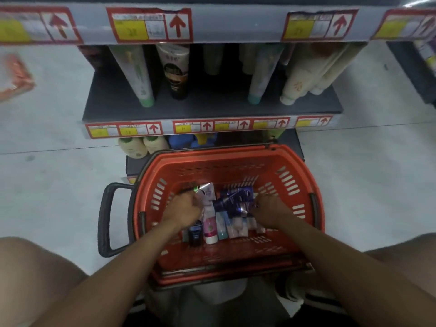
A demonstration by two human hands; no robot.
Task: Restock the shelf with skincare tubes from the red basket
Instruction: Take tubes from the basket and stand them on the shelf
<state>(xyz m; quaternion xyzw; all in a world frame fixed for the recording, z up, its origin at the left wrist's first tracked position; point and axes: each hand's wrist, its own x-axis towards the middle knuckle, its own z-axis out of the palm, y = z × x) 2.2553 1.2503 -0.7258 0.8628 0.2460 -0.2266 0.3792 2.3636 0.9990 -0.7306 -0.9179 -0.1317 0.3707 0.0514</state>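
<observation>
Both hands down in the red basket [304, 185]. Left hand [182, 207] curled round a white tube [204, 192] at the left of the pile; right hand [269, 208] curled onto the dark blue tubes [236, 197] at the right, exact hold hidden. Between the hands: more tubes [221, 223], caps toward the person. Beyond the hands: shelf [212, 109] with upright tubes [175, 72], well apart from both.

Open gap on the dark grey shelf board [212, 107] between black-capped cream tube [175, 72] and teal-capped pale tube [259, 74]. Crowded heap of skincare tubes [226, 215] filling red slotted plastic basket [236, 161], both hands inside.
</observation>
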